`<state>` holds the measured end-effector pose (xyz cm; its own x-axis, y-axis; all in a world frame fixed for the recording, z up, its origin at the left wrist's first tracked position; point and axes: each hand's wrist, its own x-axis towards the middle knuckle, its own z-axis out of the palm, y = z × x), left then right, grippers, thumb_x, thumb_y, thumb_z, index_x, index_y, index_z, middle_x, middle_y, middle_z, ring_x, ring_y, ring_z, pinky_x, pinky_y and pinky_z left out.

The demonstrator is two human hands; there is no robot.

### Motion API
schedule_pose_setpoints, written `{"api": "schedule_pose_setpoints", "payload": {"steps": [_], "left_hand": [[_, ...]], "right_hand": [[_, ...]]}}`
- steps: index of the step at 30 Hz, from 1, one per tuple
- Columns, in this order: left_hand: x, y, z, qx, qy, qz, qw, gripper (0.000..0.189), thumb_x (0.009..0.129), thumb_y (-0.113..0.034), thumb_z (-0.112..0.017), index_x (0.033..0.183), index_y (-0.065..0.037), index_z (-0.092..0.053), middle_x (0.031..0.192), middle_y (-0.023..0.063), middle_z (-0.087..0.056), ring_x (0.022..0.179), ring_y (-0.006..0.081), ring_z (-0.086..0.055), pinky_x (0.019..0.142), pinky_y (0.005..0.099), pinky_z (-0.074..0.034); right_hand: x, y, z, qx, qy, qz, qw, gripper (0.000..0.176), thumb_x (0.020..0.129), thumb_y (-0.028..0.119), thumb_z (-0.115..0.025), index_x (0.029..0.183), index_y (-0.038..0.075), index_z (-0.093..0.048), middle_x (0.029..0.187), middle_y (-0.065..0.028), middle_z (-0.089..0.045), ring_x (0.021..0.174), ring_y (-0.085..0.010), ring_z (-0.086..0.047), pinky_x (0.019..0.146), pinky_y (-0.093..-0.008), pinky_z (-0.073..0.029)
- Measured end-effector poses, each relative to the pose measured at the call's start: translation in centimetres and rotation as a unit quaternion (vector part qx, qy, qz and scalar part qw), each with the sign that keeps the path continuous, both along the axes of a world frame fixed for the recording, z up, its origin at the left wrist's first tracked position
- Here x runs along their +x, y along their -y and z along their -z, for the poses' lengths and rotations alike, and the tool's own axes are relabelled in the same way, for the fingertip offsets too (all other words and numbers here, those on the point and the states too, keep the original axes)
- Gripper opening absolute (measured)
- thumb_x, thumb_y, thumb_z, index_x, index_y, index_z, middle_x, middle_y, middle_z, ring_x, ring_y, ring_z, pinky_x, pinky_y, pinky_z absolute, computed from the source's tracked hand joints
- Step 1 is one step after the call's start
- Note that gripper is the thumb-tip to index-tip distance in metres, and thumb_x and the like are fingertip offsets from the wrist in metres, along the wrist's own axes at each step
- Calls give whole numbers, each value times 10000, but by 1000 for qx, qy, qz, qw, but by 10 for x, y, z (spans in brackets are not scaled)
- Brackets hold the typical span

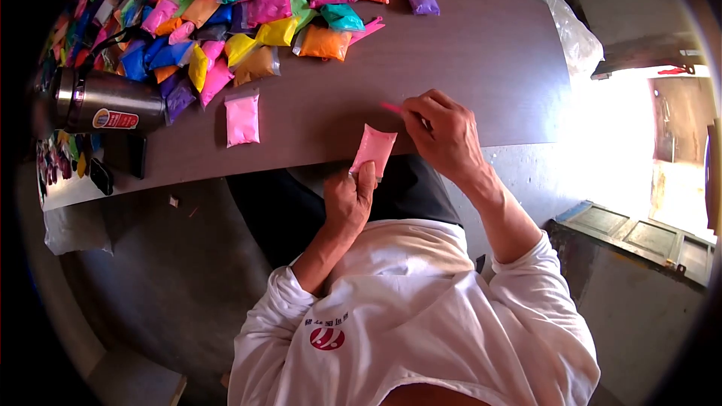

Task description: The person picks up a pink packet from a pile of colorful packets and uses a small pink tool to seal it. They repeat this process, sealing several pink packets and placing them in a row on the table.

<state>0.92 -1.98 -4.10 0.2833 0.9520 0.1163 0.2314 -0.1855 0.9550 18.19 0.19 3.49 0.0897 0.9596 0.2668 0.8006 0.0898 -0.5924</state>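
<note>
My left hand [347,199] pinches the lower end of a small pink packet [374,149], thumb on its face, just off the table's near edge. To the right, my right hand [445,134] is closed with its fingertips on a thin bright pink strip [391,107], whose tip pokes out to the left. What the strip is cannot be made out. Another pink packet in a clear bag [243,120] lies flat on the brown table, left of my hands.
A large heap of coloured packets [263,9] covers the table's far left. A steel flask [120,101] lies on its side at the left, near a dark phone-like object [101,176]. Clear plastic bags [575,34] hang at the far right edge.
</note>
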Motion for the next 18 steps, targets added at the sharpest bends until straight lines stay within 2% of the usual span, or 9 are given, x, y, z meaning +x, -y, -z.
{"api": "schedule_pose_setpoints", "payload": {"steps": [2, 3, 5, 9, 11, 14, 18], "left_hand": [[-3, 7, 5, 2, -28, 10, 1000, 350, 921, -202, -512, 642, 6, -544, 524, 119, -530, 437, 257, -537, 425, 326, -403], [-2, 6, 3, 9, -15, 20, 1000, 340, 918, -194, -515, 647, 10, -542, 522, 122, -528, 435, 265, -536, 423, 329, -403], [1, 2, 0, 20, 0, 30, 999, 331, 916, -186, -518, 652, 13, -540, 519, 124, -527, 434, 273, -536, 422, 332, -403], [4, 2, -6, -1, -6, 12, 1000, 337, 920, -187, -509, 652, 15, -540, 513, 121, -525, 429, 263, -537, 418, 327, -398], [4, 3, -5, -23, -4, 9, 1000, 335, 921, -187, -507, 654, 13, -541, 514, 117, -525, 428, 256, -536, 417, 325, -396], [4, 1, 3, 2, 13, -17, 1000, 353, 928, -190, -496, 641, 11, -536, 501, 109, -512, 412, 238, -522, 410, 317, -387], [3, 3, 2, -14, -5, 16, 1000, 404, 935, -194, -486, 598, 27, -516, 467, 105, -476, 390, 203, -498, 403, 306, -371]], "right_hand": [[-8, 11, -10, 47, -40, -63, 996, 63, 750, 76, -615, 810, 60, -607, 760, -82, -576, 638, -282, -588, 536, -361, -478], [-12, 16, -10, 47, -40, -61, 996, 63, 750, 76, -615, 810, 60, -607, 760, -82, -576, 638, -282, -588, 536, -361, -478], [-18, 20, -8, 32, 14, -105, 994, 61, 748, 62, -609, 809, 58, -605, 751, -82, -573, 622, -282, -584, 532, -358, -479], [-9, 11, 5, 9, 28, -78, 997, 45, 752, 56, -601, 797, 53, -605, 740, -80, -571, 613, -278, -582, 529, -354, -480], [0, 3, 13, -4, 44, -24, 999, 55, 756, 60, -601, 808, 53, -618, 735, -81, -574, 613, -276, -586, 525, -353, -481], [9, 3, -2, 18, 8, -18, 1000, 76, 761, 66, -604, 830, 57, -633, 736, -80, -581, 626, -272, -594, 534, -355, -488], [-9, 17, -13, 16, -26, -73, 997, 84, 767, 77, -612, 847, 68, -632, 759, -82, -586, 644, -270, -601, 554, -345, -500]]}}
